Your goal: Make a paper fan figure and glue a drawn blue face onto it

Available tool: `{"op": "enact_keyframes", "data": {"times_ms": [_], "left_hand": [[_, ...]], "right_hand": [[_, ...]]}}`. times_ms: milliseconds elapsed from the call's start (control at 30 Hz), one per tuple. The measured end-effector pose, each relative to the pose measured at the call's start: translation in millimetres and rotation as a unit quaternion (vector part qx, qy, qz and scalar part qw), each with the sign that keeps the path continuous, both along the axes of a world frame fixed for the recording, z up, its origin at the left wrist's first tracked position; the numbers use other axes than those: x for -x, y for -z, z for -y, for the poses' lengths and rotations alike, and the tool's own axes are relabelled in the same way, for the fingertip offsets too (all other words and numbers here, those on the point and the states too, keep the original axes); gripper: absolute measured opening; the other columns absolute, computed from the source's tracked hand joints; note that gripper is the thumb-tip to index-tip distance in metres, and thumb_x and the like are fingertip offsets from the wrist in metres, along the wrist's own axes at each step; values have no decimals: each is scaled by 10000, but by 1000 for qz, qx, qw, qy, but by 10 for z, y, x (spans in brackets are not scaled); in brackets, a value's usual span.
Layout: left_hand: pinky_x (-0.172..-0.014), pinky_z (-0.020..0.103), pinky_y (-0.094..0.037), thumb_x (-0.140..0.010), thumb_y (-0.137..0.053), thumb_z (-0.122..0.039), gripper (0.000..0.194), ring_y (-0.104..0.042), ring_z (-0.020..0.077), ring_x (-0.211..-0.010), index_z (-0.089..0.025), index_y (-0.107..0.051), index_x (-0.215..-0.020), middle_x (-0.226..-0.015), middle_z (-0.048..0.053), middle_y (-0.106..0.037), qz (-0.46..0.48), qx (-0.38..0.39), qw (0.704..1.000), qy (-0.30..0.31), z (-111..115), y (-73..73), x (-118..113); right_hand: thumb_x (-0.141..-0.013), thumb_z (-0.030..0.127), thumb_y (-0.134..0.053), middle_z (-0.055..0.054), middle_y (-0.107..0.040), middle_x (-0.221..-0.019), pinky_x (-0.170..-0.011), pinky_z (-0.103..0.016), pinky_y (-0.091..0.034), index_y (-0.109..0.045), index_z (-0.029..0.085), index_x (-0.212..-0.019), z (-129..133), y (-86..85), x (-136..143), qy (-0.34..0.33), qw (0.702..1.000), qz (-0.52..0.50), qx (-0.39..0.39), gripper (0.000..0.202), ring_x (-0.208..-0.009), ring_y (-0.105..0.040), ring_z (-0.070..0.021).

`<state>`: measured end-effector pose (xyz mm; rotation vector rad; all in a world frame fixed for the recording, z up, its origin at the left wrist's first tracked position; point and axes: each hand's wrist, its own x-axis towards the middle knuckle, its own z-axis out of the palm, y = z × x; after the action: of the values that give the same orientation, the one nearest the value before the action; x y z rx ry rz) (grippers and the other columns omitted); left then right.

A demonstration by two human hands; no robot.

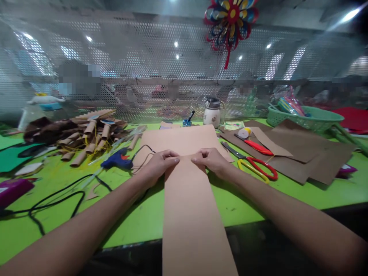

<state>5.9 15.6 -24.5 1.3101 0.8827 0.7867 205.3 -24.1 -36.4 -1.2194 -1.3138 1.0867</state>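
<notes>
A long tan paper strip (192,214) runs from the middle of the green table down past its front edge. My left hand (162,163) pinches the strip's far end at its left side, thumb and fingertips together. At the right side of that same end, my right hand (211,159) holds it in a similar pinch. Beyond both hands lies a wider tan paper sheet (181,136), flat on the table. A blue glue gun (117,160) rests just left of my left hand. Scissors with red and yellow handles (255,166) lie right of my right hand.
Rolled paper tubes (89,142) are heaped at the left, near a black cable (57,199) and a purple object (15,191). Brown paper sheets (304,149) and a green basket (313,117) are at the right. A white jar (212,115) stands by the mesh partition (143,69).
</notes>
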Motion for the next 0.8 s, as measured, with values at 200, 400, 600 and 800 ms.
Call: {"op": "enact_keyframes", "data": {"times_ms": [200,400,600,800], "left_hand": [[-543,243,-443,-613,-793,-314,319,-624,162,-574,-156,-613,-825,-658,21,-666,-4,-22,999,31,-59,32,69],[-508,223,-409,-673,-749,-310,291,-598,140,-542,-162,-588,-866,-652,15,-648,-18,-38,996,75,-86,101,80],[-473,211,-387,-666,-763,-282,293,-581,135,-501,-171,-543,-826,-607,0,-637,-21,-56,995,75,-13,57,54],[-466,186,-367,-671,-770,-260,309,-564,111,-485,-179,-523,-837,-599,-18,-634,-9,-57,995,76,-14,82,33]], "right_hand": [[-642,321,-749,40,-533,-502,-501,-240,-306,-571,156,-565,3,-47,-47,-26,999,30,-10,254,-472,-436,-84],[-616,249,-781,34,-540,-493,-495,-230,-295,-618,141,-538,-47,-45,-207,-68,996,59,4,210,-472,-433,-77],[-608,238,-779,11,-616,-580,-522,-225,-368,-677,131,-680,-16,-19,-139,-62,997,27,28,165,-525,-514,-92],[-524,265,-826,8,-635,-568,-487,-246,-424,-622,148,-677,65,-50,18,-12,997,-40,65,280,-496,-555,-120]]}}
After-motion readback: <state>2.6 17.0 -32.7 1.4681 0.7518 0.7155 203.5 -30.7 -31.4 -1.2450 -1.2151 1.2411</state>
